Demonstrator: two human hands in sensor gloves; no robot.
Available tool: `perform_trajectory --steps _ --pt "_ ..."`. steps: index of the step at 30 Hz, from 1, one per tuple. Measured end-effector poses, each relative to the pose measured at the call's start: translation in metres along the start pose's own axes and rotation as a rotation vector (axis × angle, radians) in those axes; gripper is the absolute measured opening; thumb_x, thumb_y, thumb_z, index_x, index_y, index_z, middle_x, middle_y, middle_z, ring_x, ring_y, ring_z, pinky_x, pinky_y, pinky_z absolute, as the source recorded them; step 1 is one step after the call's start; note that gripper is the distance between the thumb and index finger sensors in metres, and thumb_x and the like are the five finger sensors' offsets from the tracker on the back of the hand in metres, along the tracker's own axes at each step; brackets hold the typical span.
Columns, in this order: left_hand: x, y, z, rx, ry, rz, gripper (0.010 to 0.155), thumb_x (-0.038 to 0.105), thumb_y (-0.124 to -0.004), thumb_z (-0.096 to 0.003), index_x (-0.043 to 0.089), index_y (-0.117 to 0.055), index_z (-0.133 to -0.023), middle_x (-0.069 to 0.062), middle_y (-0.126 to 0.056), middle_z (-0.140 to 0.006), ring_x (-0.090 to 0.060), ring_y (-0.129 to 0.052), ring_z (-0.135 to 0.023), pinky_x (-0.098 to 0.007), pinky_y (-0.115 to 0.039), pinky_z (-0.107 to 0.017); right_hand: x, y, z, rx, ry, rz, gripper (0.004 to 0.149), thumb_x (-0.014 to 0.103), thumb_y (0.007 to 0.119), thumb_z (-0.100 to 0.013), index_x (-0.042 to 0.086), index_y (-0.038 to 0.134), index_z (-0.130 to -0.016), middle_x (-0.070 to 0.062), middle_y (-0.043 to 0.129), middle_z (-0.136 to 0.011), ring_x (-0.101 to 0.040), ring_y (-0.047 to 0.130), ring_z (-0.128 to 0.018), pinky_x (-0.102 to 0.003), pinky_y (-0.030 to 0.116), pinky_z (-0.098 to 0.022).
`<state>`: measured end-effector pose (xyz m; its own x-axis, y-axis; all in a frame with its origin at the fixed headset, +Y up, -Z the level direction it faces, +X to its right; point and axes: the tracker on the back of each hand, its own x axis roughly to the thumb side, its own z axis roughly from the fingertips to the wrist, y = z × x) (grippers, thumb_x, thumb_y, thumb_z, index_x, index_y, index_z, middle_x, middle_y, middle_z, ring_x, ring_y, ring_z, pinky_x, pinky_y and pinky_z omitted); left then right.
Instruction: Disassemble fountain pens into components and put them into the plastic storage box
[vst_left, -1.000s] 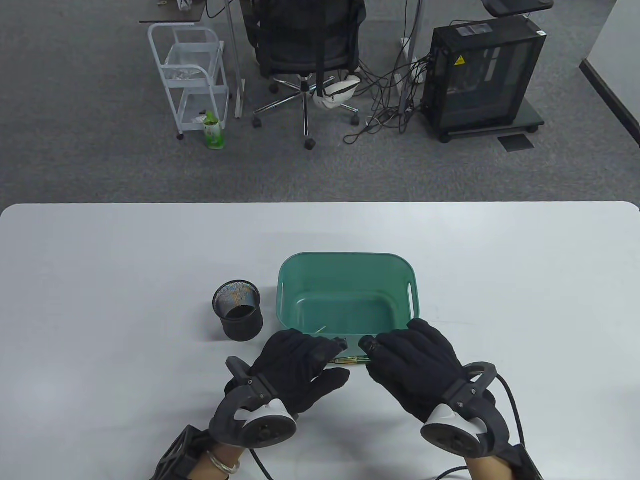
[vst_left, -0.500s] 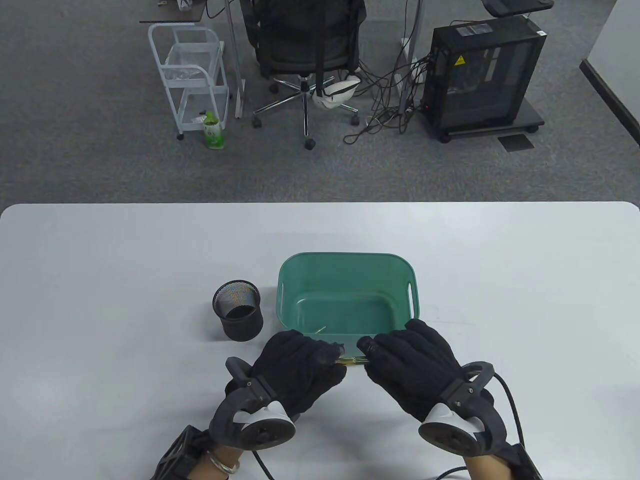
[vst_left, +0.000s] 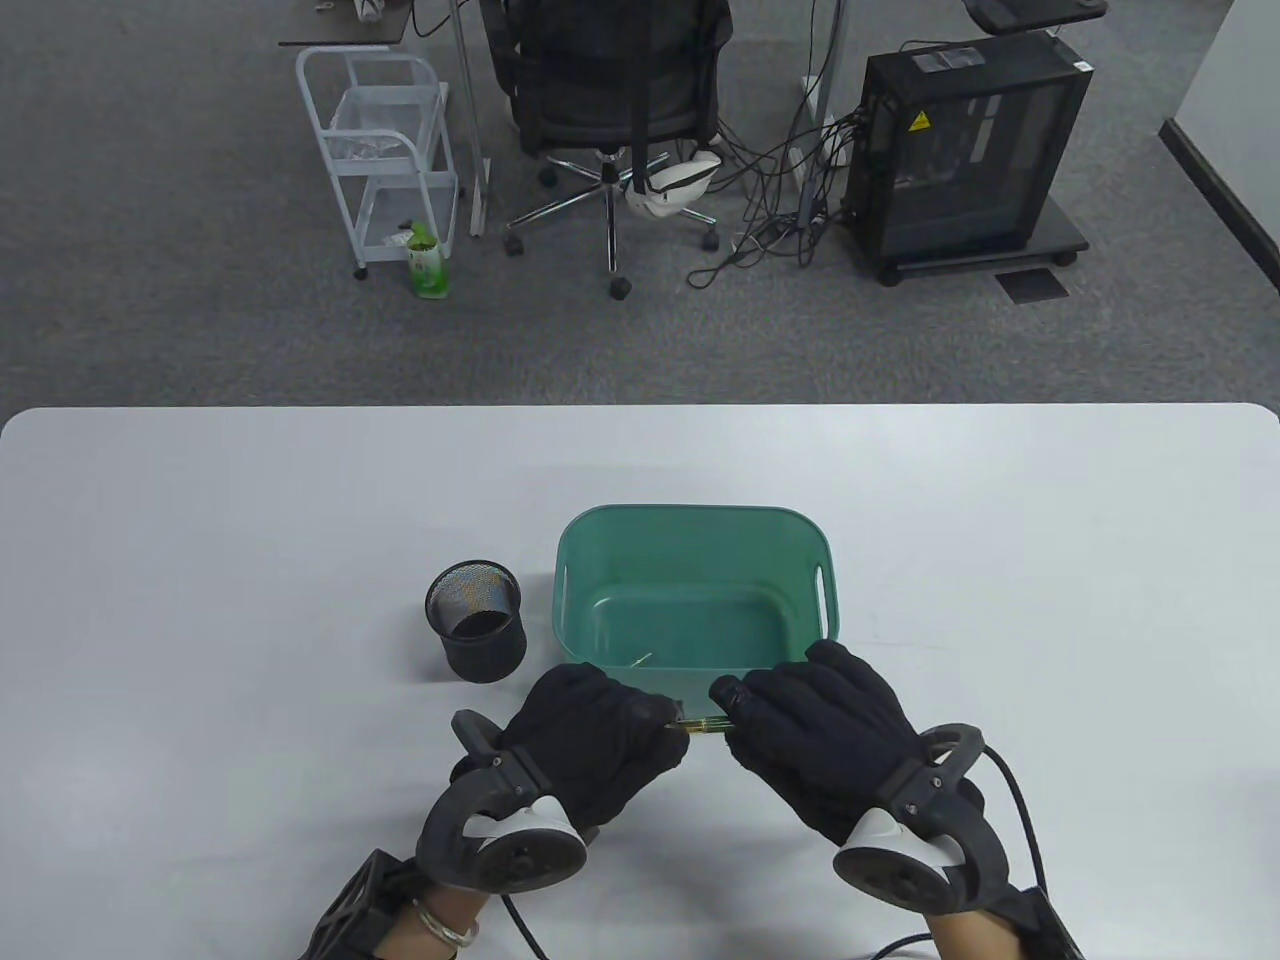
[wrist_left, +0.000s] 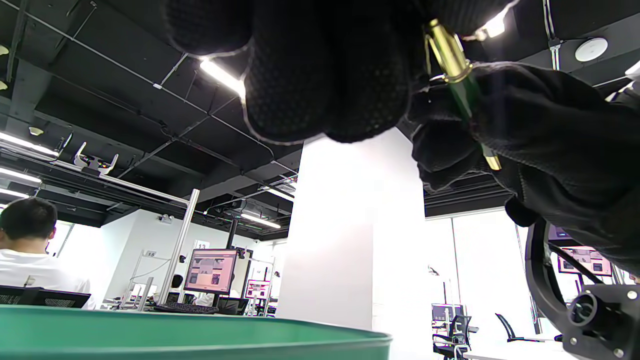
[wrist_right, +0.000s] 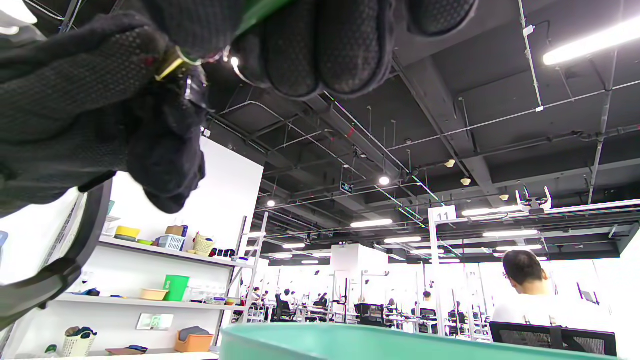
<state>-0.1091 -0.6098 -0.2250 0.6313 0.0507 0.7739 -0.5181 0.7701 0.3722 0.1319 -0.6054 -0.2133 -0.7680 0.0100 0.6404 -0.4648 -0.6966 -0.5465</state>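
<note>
While both gloved hands are kept just above the white desk (vst_left: 250, 560), a slim green fountain pen with gold rings (vst_left: 703, 724) is pinched between them, the left hand (vst_left: 598, 737) curled on one end and the right hand (vst_left: 815, 735) on the other. The green plastic storage box (vst_left: 690, 522) lies close at 12 o'clock of the pen, and a black mesh pen cup (vst_left: 476, 620) at 10 o'clock.

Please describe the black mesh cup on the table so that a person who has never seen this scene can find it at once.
Start at the white table and find the green plastic storage box near its middle. The black mesh cup stands upright just left of that box, apart from it. It is the only round, dark, wire-mesh container there.
</note>
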Motion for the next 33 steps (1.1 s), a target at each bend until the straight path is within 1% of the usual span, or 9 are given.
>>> perform_trajectory --steps 5,7,9,13,16,19,25,28,33 --pt "-0.0009 -0.0002 -0.0002 -0.004 0.003 0.003 0.050 0.048 -0.055 -0.0669 0.013 -0.090 -0.076 0.001 -0.104 -0.057 -0.017 -0.102 -0.049 -0.045 -0.076 -0.061 0.0006 0.0006 -0.0001 0.005 -0.002 0.003 0.042 0.048 0.073 -0.053 0.032 0.084 -0.091 0.008 0.086 -0.087 -0.012 0.086 -0.079 -0.046 0.061 -0.076" --pt "-0.0013 -0.0002 -0.0001 0.001 0.006 0.003 0.050 0.048 -0.054 -0.0668 0.014 -0.090 -0.076 0.002 -0.104 -0.056 -0.017 -0.103 -0.049 -0.045 -0.077 -0.060 0.0007 0.0007 -0.0001 0.006 -0.003 0.003 0.042 0.048 0.073 -0.053 0.033 0.084 -0.091 0.011 0.086 -0.086 -0.012 0.086 -0.079 -0.046 0.061 -0.076" --pt "-0.0015 -0.0002 0.0000 0.005 0.010 0.000 0.052 0.049 -0.054 -0.0669 0.014 -0.090 -0.077 0.001 -0.105 -0.058 -0.018 -0.103 -0.050 -0.045 -0.076 -0.061 0.0008 0.0008 -0.0002 0.007 -0.002 0.003 0.043 0.048 0.073 -0.053 0.033 0.084 -0.091 0.011 0.086 -0.086 -0.012 0.086 -0.079 -0.046 0.061 -0.076" --pt "-0.0024 -0.0006 -0.0002 -0.022 0.020 -0.003 0.057 0.054 -0.055 -0.0658 0.013 -0.087 -0.087 -0.002 -0.103 -0.067 -0.021 -0.101 -0.059 -0.048 -0.073 -0.065 0.0006 0.0013 -0.0003 0.010 -0.002 0.006 0.043 0.048 0.073 -0.053 0.033 0.084 -0.091 0.011 0.086 -0.086 -0.012 0.086 -0.079 -0.046 0.061 -0.076" --pt "-0.0017 -0.0010 0.0000 -0.022 0.021 -0.019 0.058 0.058 -0.062 -0.0638 0.014 -0.079 -0.098 -0.003 -0.099 -0.079 -0.023 -0.098 -0.069 -0.049 -0.070 -0.069 0.0001 0.0019 -0.0003 0.012 0.000 0.009 0.043 0.049 0.073 -0.053 0.033 0.084 -0.091 0.011 0.086 -0.087 -0.012 0.086 -0.079 -0.046 0.061 -0.076" --pt "-0.0005 -0.0012 0.0000 -0.018 0.017 -0.031 0.057 0.056 -0.067 -0.0631 0.015 -0.073 -0.102 -0.003 -0.095 -0.085 -0.022 -0.096 -0.074 -0.049 -0.069 -0.071 -0.0009 0.0022 -0.0004 0.014 0.005 0.011 0.043 0.049 0.073 -0.053 0.033 0.084 -0.092 0.011 0.086 -0.087 -0.012 0.086 -0.079 -0.046 0.061 -0.076" --pt "0.0015 -0.0024 -0.0005 -0.016 0.008 -0.047 0.049 0.050 -0.072 -0.0636 0.016 -0.073 -0.099 -0.001 -0.095 -0.084 -0.020 -0.096 -0.073 -0.047 -0.069 -0.072 -0.0023 0.0031 -0.0005 0.018 0.011 0.011 0.043 0.049 0.072 -0.053 0.033 0.084 -0.092 0.011 0.086 -0.087 -0.012 0.086 -0.079 -0.047 0.061 -0.076" --pt "0.0019 -0.0028 -0.0008 -0.015 0.007 -0.050 0.046 0.048 -0.072 -0.0641 0.016 -0.074 -0.097 0.000 -0.095 -0.083 -0.019 -0.096 -0.072 -0.047 -0.069 -0.071 -0.0027 0.0037 -0.0005 0.019 0.010 0.012 0.043 0.049 0.072 -0.053 0.033 0.084 -0.092 0.010 0.086 -0.087 -0.012 0.086 -0.079 -0.046 0.061 -0.076" --pt "0.0020 -0.0032 -0.0010 -0.022 0.006 -0.049 0.045 0.048 -0.070 -0.0646 0.015 -0.076 -0.095 0.000 -0.097 -0.081 -0.019 -0.097 -0.070 -0.047 -0.069 -0.071 -0.0029 0.0044 -0.0007 0.022 0.009 0.013 0.043 0.049 0.072 -0.053 0.033 0.084 -0.092 0.010 0.086 -0.087 -0.012 0.086 -0.079 -0.047 0.061 -0.076"
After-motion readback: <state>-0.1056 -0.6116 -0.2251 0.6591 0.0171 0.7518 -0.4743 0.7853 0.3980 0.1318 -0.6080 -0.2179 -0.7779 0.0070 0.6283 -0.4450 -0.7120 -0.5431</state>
